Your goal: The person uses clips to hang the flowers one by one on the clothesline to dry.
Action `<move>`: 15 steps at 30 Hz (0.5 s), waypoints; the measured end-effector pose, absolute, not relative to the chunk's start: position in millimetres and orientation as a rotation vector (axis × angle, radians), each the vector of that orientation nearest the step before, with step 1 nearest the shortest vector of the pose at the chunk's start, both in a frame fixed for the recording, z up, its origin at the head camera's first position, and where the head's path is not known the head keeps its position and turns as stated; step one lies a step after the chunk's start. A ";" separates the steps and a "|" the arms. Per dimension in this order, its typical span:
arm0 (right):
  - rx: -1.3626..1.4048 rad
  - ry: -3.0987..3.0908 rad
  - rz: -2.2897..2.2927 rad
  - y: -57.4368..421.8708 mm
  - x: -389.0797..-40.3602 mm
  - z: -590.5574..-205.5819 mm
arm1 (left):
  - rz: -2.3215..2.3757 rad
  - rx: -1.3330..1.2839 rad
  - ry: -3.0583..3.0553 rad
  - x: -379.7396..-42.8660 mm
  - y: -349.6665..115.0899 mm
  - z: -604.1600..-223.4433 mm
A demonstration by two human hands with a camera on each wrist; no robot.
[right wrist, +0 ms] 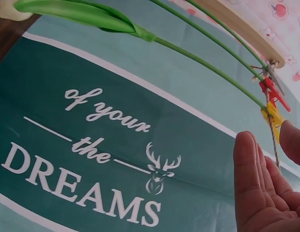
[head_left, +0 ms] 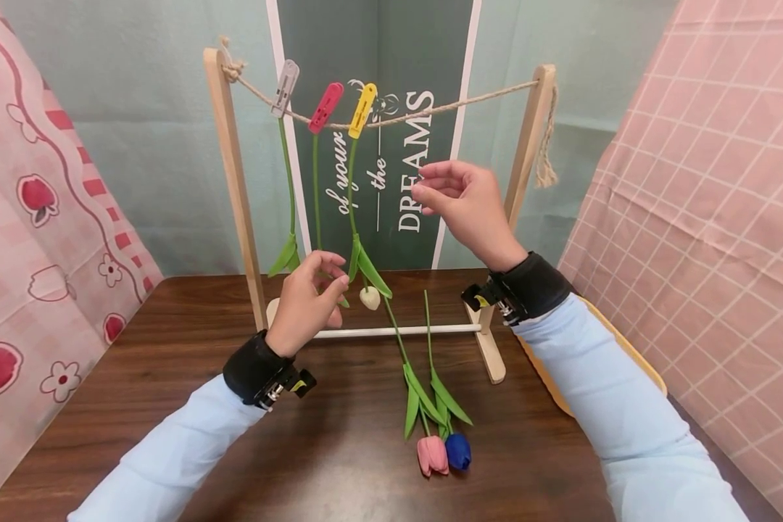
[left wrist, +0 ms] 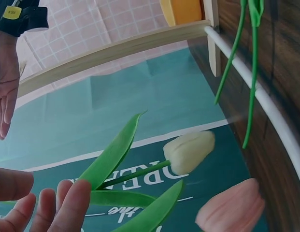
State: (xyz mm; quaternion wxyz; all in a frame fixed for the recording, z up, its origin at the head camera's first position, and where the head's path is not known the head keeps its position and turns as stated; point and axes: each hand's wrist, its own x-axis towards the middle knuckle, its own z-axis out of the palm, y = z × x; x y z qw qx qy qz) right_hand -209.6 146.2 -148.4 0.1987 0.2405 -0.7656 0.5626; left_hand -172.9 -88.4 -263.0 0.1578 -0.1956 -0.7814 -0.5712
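Three artificial tulips hang head-down from a rope, held by a grey clothespin, a red clothespin and a yellow clothespin. The yellow one holds a white tulip. My left hand is beside the hanging stems, fingers loosely bent, thumb apart, gripping nothing. It hides other blooms in the head view; a pale pink bloom shows in the left wrist view. My right hand is raised right of the white tulip's stem, below the rope, fingers relaxed and holding nothing.
A pink tulip and a blue tulip lie on the brown table. Wooden posts and a white crossbar frame the rope. A yellow tray sits at right, partly behind my right forearm.
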 end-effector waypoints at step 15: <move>0.645 -2.201 1.572 171.2 -206.1 -174.5 | -1.518 -0.574 -2.305 -169.4 -96.0 -282.7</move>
